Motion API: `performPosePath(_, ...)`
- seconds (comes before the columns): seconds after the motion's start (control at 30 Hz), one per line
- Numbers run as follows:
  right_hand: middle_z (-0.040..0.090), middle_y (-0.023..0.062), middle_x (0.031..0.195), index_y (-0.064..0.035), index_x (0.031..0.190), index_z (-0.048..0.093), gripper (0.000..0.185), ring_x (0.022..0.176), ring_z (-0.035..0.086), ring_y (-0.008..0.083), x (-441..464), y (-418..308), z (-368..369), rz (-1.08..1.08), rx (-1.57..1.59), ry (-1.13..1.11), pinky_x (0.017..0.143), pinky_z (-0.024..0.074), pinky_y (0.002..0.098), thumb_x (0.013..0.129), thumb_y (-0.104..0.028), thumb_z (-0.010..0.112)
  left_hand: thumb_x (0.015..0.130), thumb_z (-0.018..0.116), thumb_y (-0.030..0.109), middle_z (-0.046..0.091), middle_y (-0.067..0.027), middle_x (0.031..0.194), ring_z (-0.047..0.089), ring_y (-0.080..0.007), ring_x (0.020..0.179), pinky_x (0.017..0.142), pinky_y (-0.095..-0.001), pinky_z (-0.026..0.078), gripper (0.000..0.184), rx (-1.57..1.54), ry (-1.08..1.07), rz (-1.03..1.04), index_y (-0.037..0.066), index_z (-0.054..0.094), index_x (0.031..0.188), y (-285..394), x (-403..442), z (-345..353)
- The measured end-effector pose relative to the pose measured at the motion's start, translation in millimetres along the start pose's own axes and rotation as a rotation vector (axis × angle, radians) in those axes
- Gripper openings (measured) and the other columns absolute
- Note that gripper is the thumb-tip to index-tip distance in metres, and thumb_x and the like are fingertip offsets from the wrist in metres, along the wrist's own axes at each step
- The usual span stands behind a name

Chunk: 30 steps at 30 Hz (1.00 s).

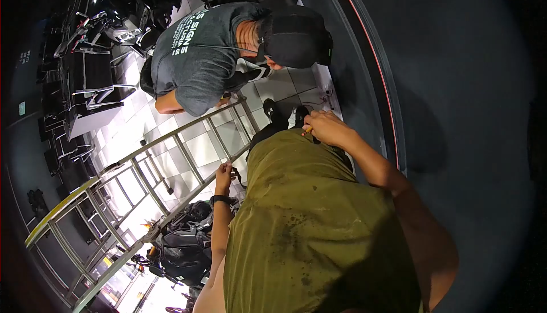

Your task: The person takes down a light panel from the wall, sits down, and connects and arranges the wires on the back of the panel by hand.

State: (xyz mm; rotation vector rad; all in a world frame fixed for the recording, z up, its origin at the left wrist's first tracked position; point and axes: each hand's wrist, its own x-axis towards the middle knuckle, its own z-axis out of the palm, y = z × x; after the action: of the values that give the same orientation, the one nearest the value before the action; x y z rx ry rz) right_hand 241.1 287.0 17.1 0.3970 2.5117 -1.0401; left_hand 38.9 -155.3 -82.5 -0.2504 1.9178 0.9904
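Observation:
My left hand (224, 177), with a dark band at the wrist, is beside the lower rail of a metal ladder (188, 194). Its fingers are curled, and whatever they may hold is hidden; a thin dark thing shows next to them. My right hand (326, 128) is in front of my green shirt (296, 210), closed on a small yellow-orange object (307, 131) whose kind I cannot make out. Thin reddish wires (326, 97) lie just beyond that hand, near the base of the dark panel.
Another person (199, 56) in a grey shirt and black cap bends over the ladder's far end. Black chairs (94, 79) line the left side. Dark bags (182, 247) lie beneath the ladder. A large dark panel (456, 113) with a red-lined edge stands at right. The floor (202, 148) is tiled.

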Motion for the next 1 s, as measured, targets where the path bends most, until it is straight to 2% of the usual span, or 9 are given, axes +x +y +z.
performPosePath(0.27,0.065,0.0173,0.112,-0.0060,0.112,0.066,0.020,0.113,0.061,0.0369,12,-3,-1,-0.032,-0.009,-0.020,0.095,0.0454,0.0514,0.095,-0.016,0.060,0.105,0.062,0.036,0.070,-0.0064,0.093,0.065,-0.0146,0.074,0.065,-0.0283,0.050,0.031,-0.052,0.090,0.014,0.008,0.060,0.117,-6,-7,13)
performPosePath(0.4,0.065,0.0175,0.112,-0.0053,0.108,0.067,0.018,0.111,0.062,0.0376,15,-13,-6,-0.037,-0.032,-0.008,0.093,0.0462,0.0519,0.095,-0.017,0.061,0.103,0.064,0.038,0.069,-0.0066,0.096,0.067,-0.0184,0.078,0.070,-0.0315,0.053,0.038,-0.090,-0.001,0.057,0.005,0.060,0.121,-4,-3,16)
performPosePath(0.47,0.066,0.0185,0.107,-0.0040,0.105,0.067,0.017,0.106,0.064,0.0385,16,-16,-6,-0.037,-0.045,0.034,0.091,0.0479,0.0513,0.095,-0.017,0.061,0.105,0.062,0.033,0.071,-0.0091,0.097,0.067,-0.0160,0.078,0.067,-0.0275,0.051,0.030,-0.118,-0.018,0.091,0.007,0.060,0.120,-11,7,15)
performPosePath(0.63,0.068,0.0195,0.103,-0.0031,0.103,0.068,0.017,0.102,0.066,0.0391,19,-25,1,-0.030,-0.062,0.090,0.089,0.0499,0.0498,0.094,-0.016,0.061,0.105,0.060,0.035,0.071,-0.0056,0.097,0.068,-0.0155,0.081,0.069,-0.0295,0.052,0.029,-0.066,-0.036,-0.017,0.010,0.061,0.120,-8,28,3)
performPosePath(0.8,0.069,0.0199,0.105,-0.0031,0.105,0.068,0.019,0.103,0.066,0.0386,41,-73,14,0.048,-0.072,0.111,0.092,0.0493,0.0493,0.095,-0.017,0.062,0.105,0.062,0.033,0.072,-0.0065,0.097,0.068,-0.0153,0.080,0.068,-0.0289,0.053,0.029,-0.051,-0.113,0.021,0.009,0.060,0.121,-2,72,-51)
performPosePath(1.0,0.068,0.0183,0.111,-0.0053,0.109,0.069,0.020,0.109,0.065,0.0378,69,-124,22,0.086,-0.028,0.083,0.099,0.0464,0.0493,0.096,-0.018,0.060,0.104,0.063,0.036,0.073,-0.0091,0.101,0.069,-0.0178,0.079,0.069,-0.0302,0.054,0.031,-0.103,-0.056,0.019,0.010,0.060,0.120,26,99,-112)
